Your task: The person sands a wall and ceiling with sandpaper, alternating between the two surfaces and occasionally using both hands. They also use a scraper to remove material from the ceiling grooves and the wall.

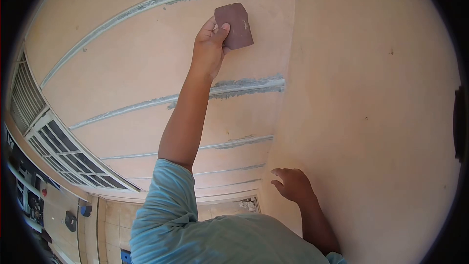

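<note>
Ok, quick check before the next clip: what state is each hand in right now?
Left hand: closed on a brown sheet, pinched by thumb and fingers.
Right hand: open, fingers loosely bent, nothing visible in it.

I see even, rather soft daylight on the smooth peach-coloured wall (351, 83), without strong glare. The wide lens bends the long grey-white stripes (146, 5) and makes black corners. Small objects at lower left are not so clear.

Right now the head camera is looking out from the wearer's head, facing the striped surface (132, 58) and plain surface (371, 78), framing the shirt (166, 200) up close.
</note>
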Demonstrator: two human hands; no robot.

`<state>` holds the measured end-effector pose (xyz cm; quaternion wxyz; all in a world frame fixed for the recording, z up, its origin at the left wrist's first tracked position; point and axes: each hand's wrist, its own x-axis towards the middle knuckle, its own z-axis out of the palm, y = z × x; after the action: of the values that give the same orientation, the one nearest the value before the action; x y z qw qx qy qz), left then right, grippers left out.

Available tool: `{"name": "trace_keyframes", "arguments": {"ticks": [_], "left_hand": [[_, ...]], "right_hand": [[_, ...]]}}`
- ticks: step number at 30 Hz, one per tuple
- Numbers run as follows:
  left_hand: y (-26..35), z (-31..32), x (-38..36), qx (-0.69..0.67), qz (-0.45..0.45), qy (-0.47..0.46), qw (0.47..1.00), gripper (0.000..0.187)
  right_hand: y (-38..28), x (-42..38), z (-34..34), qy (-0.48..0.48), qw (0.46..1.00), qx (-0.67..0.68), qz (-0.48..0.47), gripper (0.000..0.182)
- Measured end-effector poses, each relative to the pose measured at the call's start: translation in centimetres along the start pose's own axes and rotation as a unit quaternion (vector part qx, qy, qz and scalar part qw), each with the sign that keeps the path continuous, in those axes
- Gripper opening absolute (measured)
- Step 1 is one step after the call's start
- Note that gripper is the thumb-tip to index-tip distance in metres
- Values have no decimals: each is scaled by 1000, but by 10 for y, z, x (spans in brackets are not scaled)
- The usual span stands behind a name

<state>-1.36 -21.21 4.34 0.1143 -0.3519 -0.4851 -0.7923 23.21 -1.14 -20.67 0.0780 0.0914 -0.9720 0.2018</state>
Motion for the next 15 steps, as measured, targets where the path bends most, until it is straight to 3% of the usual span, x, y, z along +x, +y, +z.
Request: {"name": "trace_keyframes", "arguments": {"ticks": [2, 9, 15], "left_hand": [[1, 2, -6, -60, -21, -15, 998, 36], [2, 0, -20, -48, -22, -26, 998, 36], [-5, 7, -1, 117, 17, 1, 993, 33]], "right_hand": [[-1, 0, -1, -1, 1000, 0, 2, 33], [-1, 0, 4, -15, 1000, 7, 6, 33], [2, -1, 10, -33, 999, -1, 10, 35]]}}
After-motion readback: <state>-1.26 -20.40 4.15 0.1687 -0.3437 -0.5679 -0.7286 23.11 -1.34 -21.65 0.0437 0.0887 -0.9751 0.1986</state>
